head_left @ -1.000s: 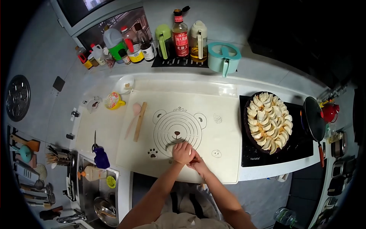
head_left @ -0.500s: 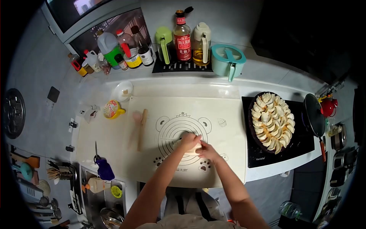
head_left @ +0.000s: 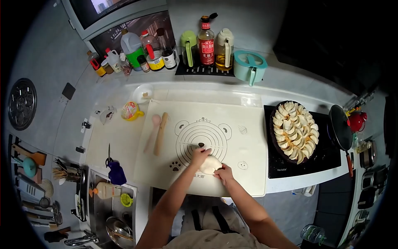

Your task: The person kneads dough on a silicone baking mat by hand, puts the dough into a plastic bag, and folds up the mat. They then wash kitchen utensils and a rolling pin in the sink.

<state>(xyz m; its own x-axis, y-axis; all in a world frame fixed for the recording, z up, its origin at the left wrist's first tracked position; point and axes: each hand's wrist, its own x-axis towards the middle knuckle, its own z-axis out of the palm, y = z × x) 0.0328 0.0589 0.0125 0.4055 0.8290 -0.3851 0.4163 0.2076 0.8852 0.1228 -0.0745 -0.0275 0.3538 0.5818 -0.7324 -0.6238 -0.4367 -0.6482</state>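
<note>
A pale, rounded piece of dough (head_left: 211, 165) lies on the lower part of the bear drawing on the cream mat (head_left: 248, 124). My left hand (head_left: 200, 157) grips its upper left edge, fingers bent together. At its lower right edge, my right hand (head_left: 224, 173) pinches the dough between thumb and fingers. To the left on the mat rest a wooden rolling pin (head_left: 161, 135) and a pink spoon (head_left: 152, 133), side by side.
A round dark tray of dumplings (head_left: 271, 128) sits on the black cooktop at right, beside a black pan (head_left: 340, 126). Bottles and a teal container (head_left: 250, 66) line the back. A yellow cup (head_left: 132, 111), scissors (head_left: 109, 155) and the sink (head_left: 97, 207) are at left.
The dough, mostly covered by my hands before, now shows between them as a wider round shape. My hands have moved apart. The camera view has shifted slightly.
</note>
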